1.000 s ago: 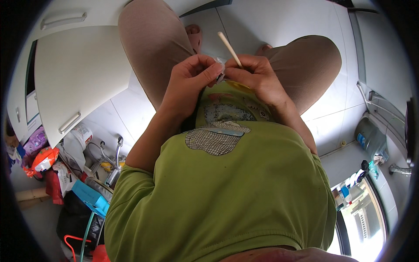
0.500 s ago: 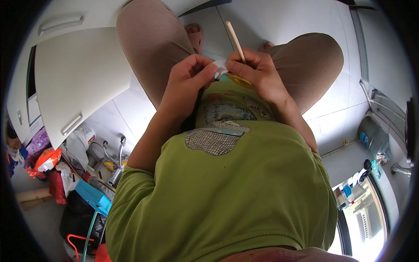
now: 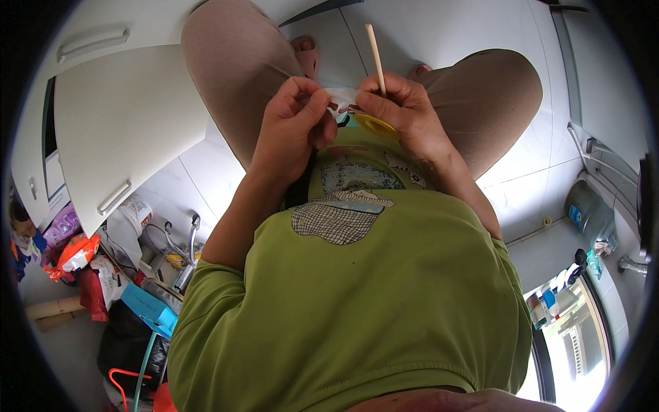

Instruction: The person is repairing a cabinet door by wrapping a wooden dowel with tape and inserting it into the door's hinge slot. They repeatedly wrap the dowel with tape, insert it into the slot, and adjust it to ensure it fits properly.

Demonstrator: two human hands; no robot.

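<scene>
My left hand (image 3: 294, 123) pinches one end of a thin, whitish see-through film (image 3: 339, 95) between thumb and fingers. The film's other end is in the grip of my right hand (image 3: 406, 113), so it spans the gap between the two hands. A pale wooden stick (image 3: 375, 58) points up and away out of my right hand too. Below the right fingers shows a round yellow disc (image 3: 375, 126), partly covered by the thumb; whether it is joined to the stick I cannot tell. Something teal and dark lies just under the film, mostly hidden.
My knees are spread on either side of the hands. To the left, a white cabinet door (image 3: 130, 130) stands open. Beyond it lie an orange package (image 3: 77, 254), a blue box (image 3: 149, 309) and a metal tap (image 3: 192, 237). A large clear bottle (image 3: 590, 216) is at the right.
My hands have drawn slightly apart and the film between them shows wider. The stick has tipped a little to the right and upward.
</scene>
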